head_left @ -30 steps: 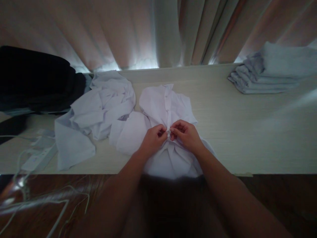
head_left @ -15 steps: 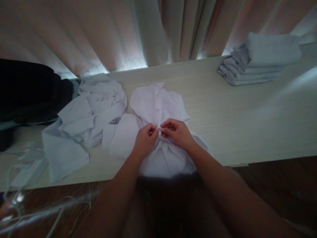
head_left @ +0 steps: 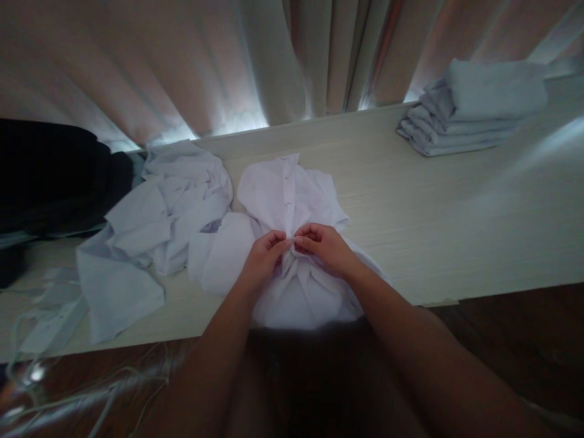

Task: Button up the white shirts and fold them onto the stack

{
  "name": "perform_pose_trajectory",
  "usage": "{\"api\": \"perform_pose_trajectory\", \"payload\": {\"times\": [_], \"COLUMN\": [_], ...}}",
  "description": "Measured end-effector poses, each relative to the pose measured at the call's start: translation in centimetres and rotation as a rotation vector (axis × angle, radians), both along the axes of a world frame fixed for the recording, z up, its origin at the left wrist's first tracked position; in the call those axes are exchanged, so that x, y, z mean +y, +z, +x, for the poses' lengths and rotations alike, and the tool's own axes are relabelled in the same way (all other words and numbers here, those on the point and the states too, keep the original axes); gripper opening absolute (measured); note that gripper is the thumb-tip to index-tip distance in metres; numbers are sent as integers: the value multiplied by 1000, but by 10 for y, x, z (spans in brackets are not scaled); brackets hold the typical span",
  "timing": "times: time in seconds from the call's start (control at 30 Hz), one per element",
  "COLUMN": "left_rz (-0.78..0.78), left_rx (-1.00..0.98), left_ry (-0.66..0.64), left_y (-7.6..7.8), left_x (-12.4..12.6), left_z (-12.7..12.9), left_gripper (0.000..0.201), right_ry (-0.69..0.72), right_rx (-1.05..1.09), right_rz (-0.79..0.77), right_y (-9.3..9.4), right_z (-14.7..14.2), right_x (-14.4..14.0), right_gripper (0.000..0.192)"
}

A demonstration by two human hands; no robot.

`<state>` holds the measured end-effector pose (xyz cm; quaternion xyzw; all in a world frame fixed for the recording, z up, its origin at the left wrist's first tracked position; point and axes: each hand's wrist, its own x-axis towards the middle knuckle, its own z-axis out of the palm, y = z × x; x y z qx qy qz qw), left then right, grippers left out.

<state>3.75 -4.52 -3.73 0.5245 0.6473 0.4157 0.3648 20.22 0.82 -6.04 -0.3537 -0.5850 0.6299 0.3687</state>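
A white button-up shirt (head_left: 283,194) lies spread on the pale wooden table (head_left: 433,231), its lower part hanging over the near edge. My left hand (head_left: 262,258) and my right hand (head_left: 323,246) meet at the shirt's button strip in the middle, fingertips pinched on the cloth from both sides. The fabric bunches into folds below my fingers. The buttons under my fingers are hidden.
A crumpled pile of white shirts (head_left: 159,213) lies to the left, touching the spread shirt's sleeve. Dark clothing (head_left: 50,176) sits at the far left. A stack of folded white garments (head_left: 474,109) rests at the back right. Curtains (head_left: 274,55) hang behind. White cables (head_left: 45,322) trail at the lower left.
My hands have stayed pinched together on the shirt's front strip. The view has shifted, so everything sits a little more to the left than one second ago.
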Motion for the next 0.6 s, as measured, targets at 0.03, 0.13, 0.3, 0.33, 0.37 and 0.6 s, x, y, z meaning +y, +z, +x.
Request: {"api": "perform_pose_trajectory", "payload": {"times": [0.03, 0.13, 0.3, 0.33, 0.37, 0.6], "left_rz": [8, -12, -142, -145, -141, -108], "left_rx": [-32, -217, -523, -553, -575, -723], "left_ry": [13, 23, 36, 44, 50, 36], "left_y": [-1, 0, 1, 0, 0, -4], "left_x": [0, -1, -1, -1, 0, 0], "left_z": [0, 1, 2, 1, 1, 2], "left_gripper": [15, 16, 18, 19, 19, 24], "right_ry": [21, 53, 66, 69, 67, 48], "right_rx": [-22, -86, -119, -116, -116, -101], "right_rz": [22, 73, 113, 112, 108, 54], "right_y": [-1, -1, 2, 2, 3, 3], "right_z": [1, 3, 4, 4, 4, 2], "right_x": [1, 3, 3, 3, 3, 3], "right_gripper": [14, 13, 15, 15, 15, 14]}}
